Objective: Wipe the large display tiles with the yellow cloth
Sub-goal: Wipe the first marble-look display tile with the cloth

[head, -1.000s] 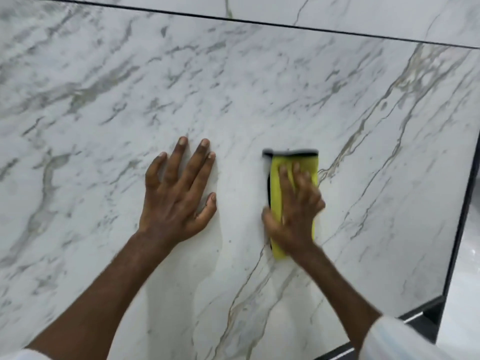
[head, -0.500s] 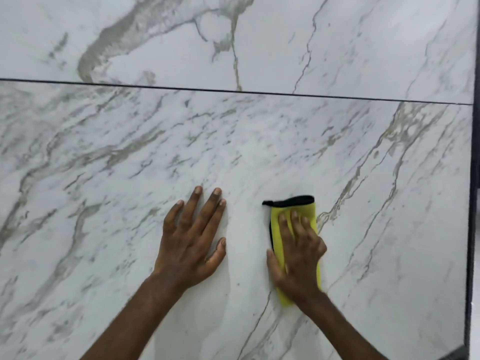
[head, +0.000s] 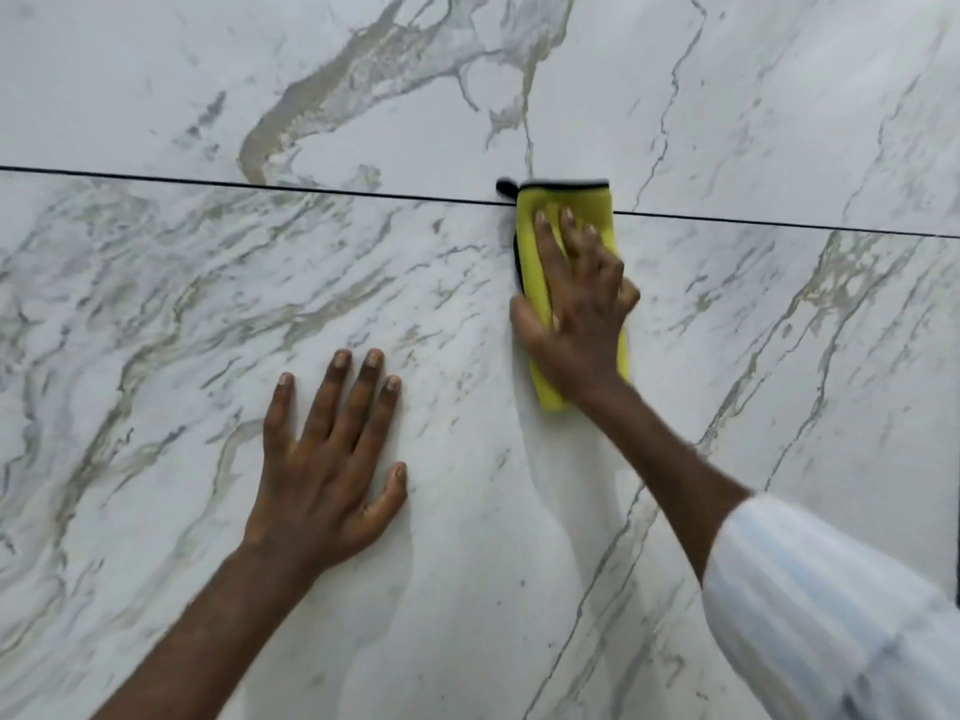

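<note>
A folded yellow microfibre cloth with a black trimmed edge (head: 534,262) lay flat against the large white marble-look lower tile with grey and gold veins (head: 156,314). Its upper end crossed the thin dark joint line (head: 311,190) onto the matching upper tile (head: 156,70). A small black loop (head: 505,187) stuck out at the cloth's top left corner, just above the joint. The right hand (head: 576,330) pressed on the cloth from below. Its fingers (head: 549,246) were slightly bent and close together on the yellow fabric, pointing up toward the joint, and the thumb sat against the cloth's left edge. The cloth's lower end showed beneath the heel of the palm. The left hand (head: 322,465) rested flat on the lower tile, lower and to the left and well apart from the cloth. Its fingers (head: 363,402) were straight and a little spread, the thumb out to the right, and it held nothing. A white sleeve with pale blue stripes (head: 831,626) covered the right forearm near the lower right corner. The joint ran from the left border across to the right, dropping slightly. Veined tile surface stretched on above the cloth, to its right, and widely left of the left hand. A bare band of tile lay between the two hands.
</note>
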